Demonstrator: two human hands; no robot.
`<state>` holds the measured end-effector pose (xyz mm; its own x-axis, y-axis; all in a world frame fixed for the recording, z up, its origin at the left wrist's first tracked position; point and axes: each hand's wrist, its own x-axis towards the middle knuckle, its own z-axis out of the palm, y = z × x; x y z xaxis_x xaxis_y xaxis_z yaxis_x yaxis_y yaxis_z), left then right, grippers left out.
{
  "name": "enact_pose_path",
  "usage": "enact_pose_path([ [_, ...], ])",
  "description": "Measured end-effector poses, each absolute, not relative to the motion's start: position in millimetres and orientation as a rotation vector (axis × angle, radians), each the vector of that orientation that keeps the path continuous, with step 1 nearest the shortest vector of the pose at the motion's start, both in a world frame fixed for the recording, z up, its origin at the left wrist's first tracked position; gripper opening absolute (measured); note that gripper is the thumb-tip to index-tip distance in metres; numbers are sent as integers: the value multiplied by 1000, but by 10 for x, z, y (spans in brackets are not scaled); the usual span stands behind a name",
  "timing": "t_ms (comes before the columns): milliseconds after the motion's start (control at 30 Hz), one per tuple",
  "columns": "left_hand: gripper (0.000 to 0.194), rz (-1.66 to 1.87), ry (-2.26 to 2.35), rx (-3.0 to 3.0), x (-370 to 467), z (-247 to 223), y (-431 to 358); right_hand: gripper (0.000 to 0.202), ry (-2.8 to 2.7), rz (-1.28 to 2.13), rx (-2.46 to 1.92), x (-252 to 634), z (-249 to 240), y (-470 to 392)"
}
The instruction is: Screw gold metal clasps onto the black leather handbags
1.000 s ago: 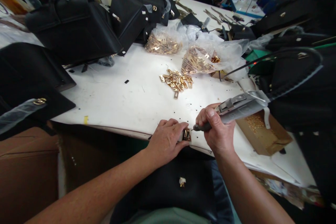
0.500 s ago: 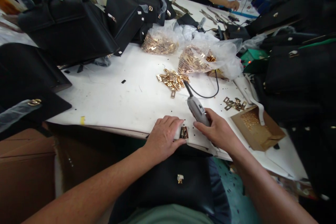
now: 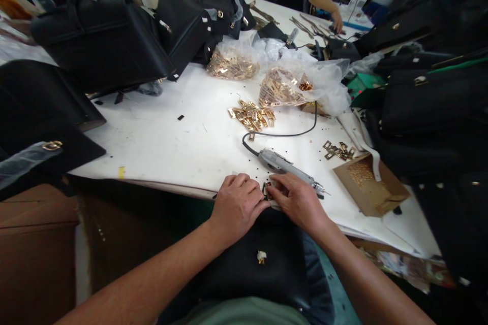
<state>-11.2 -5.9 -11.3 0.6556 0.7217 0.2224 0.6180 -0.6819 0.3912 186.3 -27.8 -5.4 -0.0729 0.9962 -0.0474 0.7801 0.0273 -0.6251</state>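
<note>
At the table's front edge my left hand (image 3: 237,204) is closed on the edge of a black bag flap, beside a small metal lock plate (image 3: 268,191). The fingers of my right hand (image 3: 299,200) pinch at the plate from the other side; their tips partly cover it. Just beyond my right hand a grey electric screwdriver (image 3: 284,164) lies on the table, its bit pointing right and its black cord running back. Below, on my lap, rests the black bag (image 3: 229,277) with a gold clasp (image 3: 261,257) partly wrapped in white.
Loose gold plates (image 3: 251,116) lie mid-table before plastic bags of fittings (image 3: 284,86). A cardboard box of small screws (image 3: 371,188) and darker plates (image 3: 338,151) are at right. Black handbags (image 3: 102,40) crowd the left. Another person's hand (image 3: 337,20) works at the far end.
My right hand has let go of the electric screwdriver, which now lies turned on the table, and has moved left to the lock plate. My left hand has stayed nearly in place.
</note>
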Motion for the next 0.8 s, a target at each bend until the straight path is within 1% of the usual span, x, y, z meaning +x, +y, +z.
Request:
enact_pose_path([
  [100, 20, 552, 1080, 2590, -113, -134, -71, 15, -1899, 775, -1831, 1839, -70, -225],
  [233, 20, 546, 1087, 2573, -119, -149, -70, 13, -1779, 875, -1843, 1848, -67, -200],
  [333, 22, 546, 1082, 2553, -125, -150, -63, 16, -1628, 1018, -1826, 1864, -38, -216],
  [467, 24, 537, 1086, 2534, -130, -148, -51, 21, -1475, 1128, -1914, 1895, 55, -237],
  [633, 21, 542, 1090, 2514, -133, -160, -44, 29, -1211, 1432, -1888, 1890, 134, -198],
  [800, 23, 554, 1103, 2487, -133, -183, -47, 29, -1173, 1584, -1813, 1827, 117, -116],
])
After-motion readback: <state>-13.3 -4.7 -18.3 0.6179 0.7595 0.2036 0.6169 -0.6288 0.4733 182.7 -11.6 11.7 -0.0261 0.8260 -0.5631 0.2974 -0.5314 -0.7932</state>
